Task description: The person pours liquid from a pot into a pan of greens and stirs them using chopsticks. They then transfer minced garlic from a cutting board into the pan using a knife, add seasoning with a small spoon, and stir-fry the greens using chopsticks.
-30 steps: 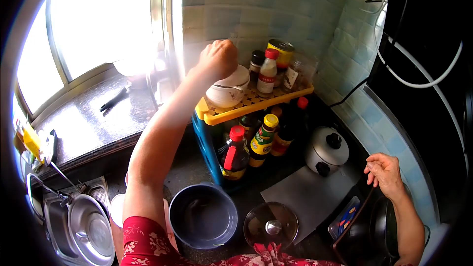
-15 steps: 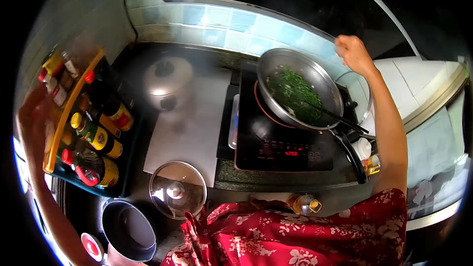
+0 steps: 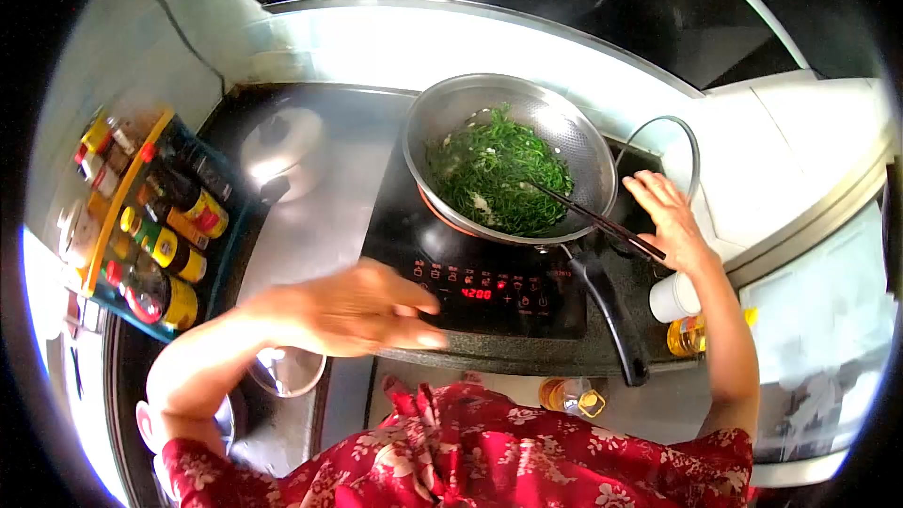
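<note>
A steel wok (image 3: 574, 136) with a black handle (image 3: 611, 320) stands tilted on an induction cooktop (image 3: 555, 315), whose red display reads 4200. Chopped green vegetables (image 3: 503, 169) with pale bits lie inside it. Dark chopsticks (image 3: 607, 219) rest in the wok and lean over its rim. Near their outer ends is my right hand (image 3: 673, 221), its fingers stretched and apart; I see no grip on the chopsticks. My left hand (image 3: 357, 310) hovers before the cooktop's left front, fingers apart and pointing right, with nothing visible in it.
Bottles (image 3: 165, 254) stand in a rack at the left. A lidded pot (image 3: 282, 150) sits behind a glass lid (image 3: 287, 372). On the right are a white container (image 3: 674, 298) and a yellow bottle (image 3: 687, 336); an oil bottle (image 3: 574, 397) stands below the counter edge.
My left hand has come from beside the bottle rack to the front of the cooktop. My right hand has dropped from above the wok to beside the chopsticks, its fingers now spread.
</note>
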`<act>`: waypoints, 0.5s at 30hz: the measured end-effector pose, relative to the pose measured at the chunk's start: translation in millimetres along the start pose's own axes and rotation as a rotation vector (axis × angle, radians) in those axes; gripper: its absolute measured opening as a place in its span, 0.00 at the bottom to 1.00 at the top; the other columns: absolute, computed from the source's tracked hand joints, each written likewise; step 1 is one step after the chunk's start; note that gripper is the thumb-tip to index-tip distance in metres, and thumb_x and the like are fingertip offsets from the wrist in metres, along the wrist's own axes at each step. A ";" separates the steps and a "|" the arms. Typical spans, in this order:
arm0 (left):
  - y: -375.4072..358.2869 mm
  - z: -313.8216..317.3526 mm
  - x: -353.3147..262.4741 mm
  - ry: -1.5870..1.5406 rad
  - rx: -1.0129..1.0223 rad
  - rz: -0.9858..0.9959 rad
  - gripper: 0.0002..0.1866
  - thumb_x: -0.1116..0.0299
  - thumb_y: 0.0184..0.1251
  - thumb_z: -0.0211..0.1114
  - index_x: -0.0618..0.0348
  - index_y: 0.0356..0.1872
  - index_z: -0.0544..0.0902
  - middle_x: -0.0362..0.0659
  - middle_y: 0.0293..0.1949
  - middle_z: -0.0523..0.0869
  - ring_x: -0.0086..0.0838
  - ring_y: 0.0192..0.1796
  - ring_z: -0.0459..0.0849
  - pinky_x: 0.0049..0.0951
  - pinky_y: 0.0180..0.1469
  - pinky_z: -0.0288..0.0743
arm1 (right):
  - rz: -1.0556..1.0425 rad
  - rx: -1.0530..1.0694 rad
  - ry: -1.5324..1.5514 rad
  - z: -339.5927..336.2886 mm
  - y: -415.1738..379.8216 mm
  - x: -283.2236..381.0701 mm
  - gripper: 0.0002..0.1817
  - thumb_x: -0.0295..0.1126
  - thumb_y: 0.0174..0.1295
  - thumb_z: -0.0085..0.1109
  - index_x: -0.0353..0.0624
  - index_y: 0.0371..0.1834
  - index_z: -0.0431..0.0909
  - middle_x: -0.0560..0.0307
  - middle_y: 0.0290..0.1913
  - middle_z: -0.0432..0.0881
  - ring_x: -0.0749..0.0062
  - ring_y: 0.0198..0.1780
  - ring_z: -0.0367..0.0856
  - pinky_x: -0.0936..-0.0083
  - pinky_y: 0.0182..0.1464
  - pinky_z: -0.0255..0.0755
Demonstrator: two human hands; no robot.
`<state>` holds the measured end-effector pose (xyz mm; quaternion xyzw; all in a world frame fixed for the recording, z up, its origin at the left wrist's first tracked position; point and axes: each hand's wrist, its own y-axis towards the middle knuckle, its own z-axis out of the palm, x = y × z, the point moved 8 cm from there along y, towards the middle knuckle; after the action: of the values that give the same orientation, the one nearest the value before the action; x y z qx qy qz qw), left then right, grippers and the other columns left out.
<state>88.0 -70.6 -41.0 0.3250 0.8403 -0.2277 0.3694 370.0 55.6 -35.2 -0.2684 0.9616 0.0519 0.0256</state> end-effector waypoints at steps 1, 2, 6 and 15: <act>21.2 28.6 4.5 -0.089 0.173 -0.163 0.29 0.49 0.59 0.57 0.67 0.50 0.72 0.53 0.37 0.81 0.33 0.32 0.81 0.26 0.31 0.78 | -0.083 -0.016 -0.002 4.6 1.1 9.2 0.44 0.33 0.39 0.69 0.53 0.63 0.57 0.51 0.64 0.57 0.57 0.66 0.53 0.59 0.64 0.52; 37.3 55.9 10.1 -0.365 0.211 -0.266 0.33 0.46 0.59 0.55 0.68 0.53 0.69 0.54 0.40 0.80 0.33 0.35 0.81 0.26 0.33 0.79 | -0.146 -0.033 0.056 9.4 2.6 14.5 0.43 0.33 0.39 0.69 0.53 0.63 0.58 0.51 0.64 0.57 0.56 0.65 0.54 0.58 0.63 0.53; 104.9 119.2 3.4 -1.015 -0.050 -0.220 0.28 0.46 0.56 0.58 0.64 0.42 0.73 0.45 0.32 0.76 0.28 0.33 0.80 0.21 0.28 0.79 | -0.436 -0.153 0.259 9.9 8.1 30.8 0.30 0.32 0.43 0.66 0.51 0.55 0.69 0.47 0.59 0.64 0.53 0.61 0.61 0.62 0.57 0.58; 167.0 140.7 -50.0 -1.809 -0.064 0.152 0.25 0.67 0.61 0.58 0.60 0.56 0.61 0.47 0.48 0.75 0.34 0.46 0.79 0.38 0.48 0.73 | -0.525 -0.271 0.846 -8.8 28.6 18.3 0.08 0.22 0.51 0.54 0.30 0.35 0.73 0.49 0.38 0.77 0.64 0.40 0.76 0.76 0.44 0.68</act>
<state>299.6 -62.7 -114.1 0.0665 0.2117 -0.3476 0.9110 339.3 69.6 -25.4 -0.4991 0.7725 0.0549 -0.3887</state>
